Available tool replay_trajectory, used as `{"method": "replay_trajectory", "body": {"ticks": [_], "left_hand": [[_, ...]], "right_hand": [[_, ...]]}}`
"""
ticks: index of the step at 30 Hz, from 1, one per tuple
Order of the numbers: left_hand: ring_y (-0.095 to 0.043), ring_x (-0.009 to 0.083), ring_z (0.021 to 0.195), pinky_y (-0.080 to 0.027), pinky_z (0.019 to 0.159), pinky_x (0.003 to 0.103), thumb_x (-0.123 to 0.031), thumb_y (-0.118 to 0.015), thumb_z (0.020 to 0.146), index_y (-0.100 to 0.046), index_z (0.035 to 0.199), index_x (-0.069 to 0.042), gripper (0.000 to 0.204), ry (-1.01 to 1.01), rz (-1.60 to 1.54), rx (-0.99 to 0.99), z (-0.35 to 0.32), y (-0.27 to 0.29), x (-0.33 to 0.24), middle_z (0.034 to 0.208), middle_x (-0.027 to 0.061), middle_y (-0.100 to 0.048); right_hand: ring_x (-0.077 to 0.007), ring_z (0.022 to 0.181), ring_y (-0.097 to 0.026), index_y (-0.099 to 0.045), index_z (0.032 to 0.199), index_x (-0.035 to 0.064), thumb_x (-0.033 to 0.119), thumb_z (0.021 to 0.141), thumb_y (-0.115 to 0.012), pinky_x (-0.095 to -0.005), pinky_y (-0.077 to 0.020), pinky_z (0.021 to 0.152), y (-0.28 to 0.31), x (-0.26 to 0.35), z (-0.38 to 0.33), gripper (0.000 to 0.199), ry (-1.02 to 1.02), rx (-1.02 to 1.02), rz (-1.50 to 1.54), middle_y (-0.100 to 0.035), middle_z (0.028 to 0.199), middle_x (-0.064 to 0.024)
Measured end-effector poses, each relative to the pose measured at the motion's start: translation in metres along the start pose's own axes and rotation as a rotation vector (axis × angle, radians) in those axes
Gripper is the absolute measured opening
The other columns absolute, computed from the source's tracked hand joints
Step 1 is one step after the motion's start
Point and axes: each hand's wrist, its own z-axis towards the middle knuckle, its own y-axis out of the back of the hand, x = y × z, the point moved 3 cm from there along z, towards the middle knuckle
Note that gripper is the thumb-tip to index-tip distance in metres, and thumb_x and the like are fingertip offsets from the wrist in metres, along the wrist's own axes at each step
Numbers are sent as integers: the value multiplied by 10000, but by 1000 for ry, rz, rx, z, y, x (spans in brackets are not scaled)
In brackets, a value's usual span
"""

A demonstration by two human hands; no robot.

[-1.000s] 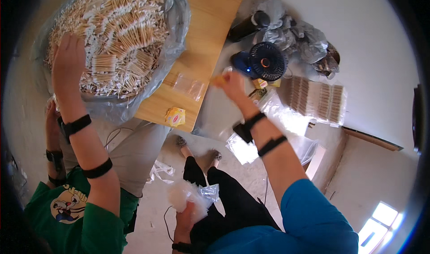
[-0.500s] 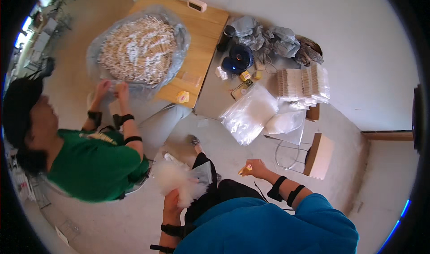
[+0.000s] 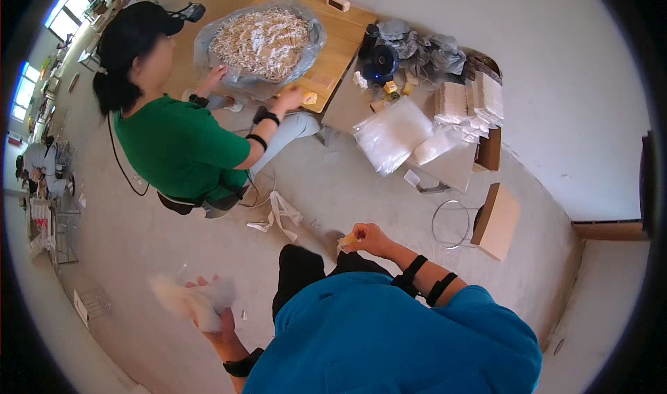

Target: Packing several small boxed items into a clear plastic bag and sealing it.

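My left hand [image 3: 221,324] is out to the left above the floor, its fingers around a whitish, translucent bundle [image 3: 184,300] that looks like thin plastic bags; motion blurs it. In front of my body, my right hand [image 3: 373,240] pinches a small yellow piece [image 3: 347,241], perhaps a label or card. A similar yellow piece [image 3: 310,98] lies at the corner of the wooden table [image 3: 340,43], beside a co-worker's hand. On that table a large grey plastic bag [image 3: 318,43] holds a heap of cotton swabs [image 3: 260,43].
A co-worker in a green shirt [image 3: 180,133] sits at the table, left ahead. Clear plastic bags [image 3: 392,133], packed swab bundles [image 3: 455,102] and a dark blue fan [image 3: 384,60] crowd the side table. A stool [image 3: 497,220] lies tipped at right; white straps [image 3: 281,213] lie ahead.
My left hand has swung left with the white bundle. My right hand has shifted left with the yellow piece. The view has turned, and the co-worker's hands have moved apart.
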Motion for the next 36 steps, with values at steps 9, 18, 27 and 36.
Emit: {"method": "replay_trajectory", "body": {"ticks": [9,18,27,36], "left_hand": [[-357,240,1348,-143,1146,523,-402,-444,963,-258,1470,-144,598,-179,125,-161,-56,114,-109,1472,8,-377],[-450,271,1248,-302,1076,460,-381,-480,955,-403,1377,-96,515,-365,57,-594,-153,267,-312,1366,111,-480],[-466,261,1236,-335,1066,430,-321,-477,965,-447,1325,-67,442,-517,-208,-537,-49,397,-449,1326,110,-513],[-465,277,1240,-362,1055,443,-319,-460,980,-341,1390,-24,518,-305,107,-635,154,500,-604,1345,158,-478]], "right_hand": [[-125,661,-521,-580,759,54,383,642,-844,-284,-421,606,-105,62,3,437,79,11,-322,-573,681,-25],[-136,691,-577,-611,793,49,288,662,-844,-288,-475,643,-375,171,74,359,114,347,-439,-630,763,-44],[-124,806,-624,-591,831,57,52,697,-799,-266,-508,740,-517,277,169,247,-94,346,-188,-653,842,-50],[-153,865,-614,-564,825,84,-3,642,-806,-353,-511,841,-788,607,362,316,528,837,292,-624,900,-47]]}}
